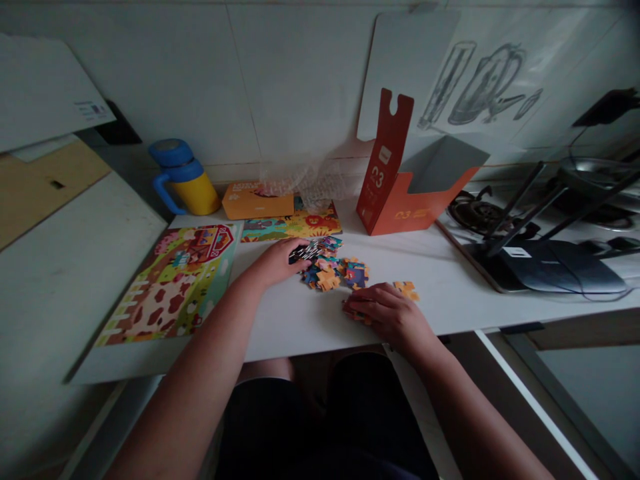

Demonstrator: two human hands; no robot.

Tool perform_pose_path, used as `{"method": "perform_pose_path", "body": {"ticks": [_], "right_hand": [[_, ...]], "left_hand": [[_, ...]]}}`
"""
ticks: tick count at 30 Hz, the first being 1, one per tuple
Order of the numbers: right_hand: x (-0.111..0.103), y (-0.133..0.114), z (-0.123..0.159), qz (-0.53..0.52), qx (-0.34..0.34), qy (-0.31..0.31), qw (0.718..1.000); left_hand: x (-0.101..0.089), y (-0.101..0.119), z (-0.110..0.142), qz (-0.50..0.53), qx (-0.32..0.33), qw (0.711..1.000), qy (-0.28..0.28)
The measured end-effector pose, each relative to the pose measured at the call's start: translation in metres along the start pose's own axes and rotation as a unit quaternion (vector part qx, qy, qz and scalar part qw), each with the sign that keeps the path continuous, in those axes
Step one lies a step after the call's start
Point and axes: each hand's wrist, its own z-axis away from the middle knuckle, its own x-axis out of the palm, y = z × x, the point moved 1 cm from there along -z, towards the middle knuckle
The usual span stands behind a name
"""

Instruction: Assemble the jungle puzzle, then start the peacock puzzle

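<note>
A loose heap of jigsaw puzzle pieces (329,275) lies on the white counter, some showing orange backs and others coloured prints. At its left side my left hand (280,262) is curled, thumb and fingers around puzzle pieces with a black-and-white pattern (309,251). Nearer the counter's front edge, my right hand (393,312) has its fingers closed over a few puzzle pieces (361,316), partly hidden beneath it. Just beyond that hand are a few orange-backed puzzle pieces (407,290).
To the left lies a farm picture puzzle (173,287); behind the heap is an animal picture (290,225). A small orange box (257,202), bubble wrap (320,183), a blue-yellow flask (193,183) and an open orange box (400,200) stand behind. A black router (555,267) sits right.
</note>
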Motion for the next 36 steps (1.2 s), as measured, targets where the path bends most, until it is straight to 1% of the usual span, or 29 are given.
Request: {"method": "perform_pose_path", "body": {"ticks": [3, 6, 8, 11, 13, 15, 17, 18, 20, 22, 24, 26, 28, 33, 36], "right_hand": [[-0.002, -0.006, 0.009, 0.037, 0.020, 0.008, 0.999], [-0.001, -0.008, 0.021, 0.008, 0.033, 0.000, 0.999], [-0.002, -0.009, 0.027, -0.013, 0.034, 0.011, 0.999], [-0.004, -0.012, 0.034, -0.024, 0.006, 0.038, 0.999], [-0.006, -0.016, 0.036, -0.028, -0.012, 0.045, 0.999], [-0.007, -0.018, 0.039, -0.034, -0.014, 0.059, 0.998], [-0.008, -0.019, 0.043, -0.043, 0.019, 0.087, 0.995], [-0.008, -0.018, 0.044, -0.047, 0.055, 0.104, 0.992], [-0.010, -0.013, 0.045, -0.047, 0.161, 0.130, 0.977], [-0.013, -0.005, 0.044, -0.046, 0.268, 0.135, 0.953], [-0.019, 0.006, 0.040, -0.057, 0.332, 0.123, 0.933], [-0.025, 0.019, 0.033, -0.080, 0.359, 0.108, 0.924], [-0.031, 0.034, 0.027, -0.106, 0.370, 0.101, 0.917], [-0.042, 0.070, 0.011, -0.140, 0.382, 0.106, 0.907], [-0.046, 0.084, 0.000, -0.139, 0.389, 0.093, 0.906]], "left_hand": [[0.000, 0.001, 0.000, 0.000, 0.001, 1.000, 0.000], [0.000, 0.002, 0.000, 0.000, 0.002, 1.000, -0.005], [-0.001, 0.003, 0.000, -0.004, 0.001, 1.000, -0.010], [-0.001, 0.004, 0.000, -0.011, -0.005, 1.000, -0.014], [-0.001, 0.004, 0.000, -0.015, -0.011, 1.000, -0.015], [-0.001, 0.004, 0.001, -0.019, -0.015, 1.000, -0.015], [-0.001, 0.004, 0.001, -0.023, -0.017, 0.999, -0.015], [-0.001, 0.005, 0.001, -0.025, -0.018, 0.999, -0.015], [-0.001, 0.004, 0.001, -0.026, -0.017, 0.999, -0.015], [-0.001, 0.004, 0.001, -0.026, -0.016, 0.999, -0.014], [-0.001, 0.002, 0.001, -0.025, -0.011, 1.000, -0.014], [0.000, 0.000, 0.000, -0.020, -0.004, 1.000, -0.013], [0.000, -0.002, 0.000, -0.018, 0.001, 1.000, -0.013], [0.000, -0.003, -0.001, -0.022, 0.000, 1.000, -0.011], [0.000, -0.003, -0.001, -0.021, -0.001, 1.000, -0.012]]}}
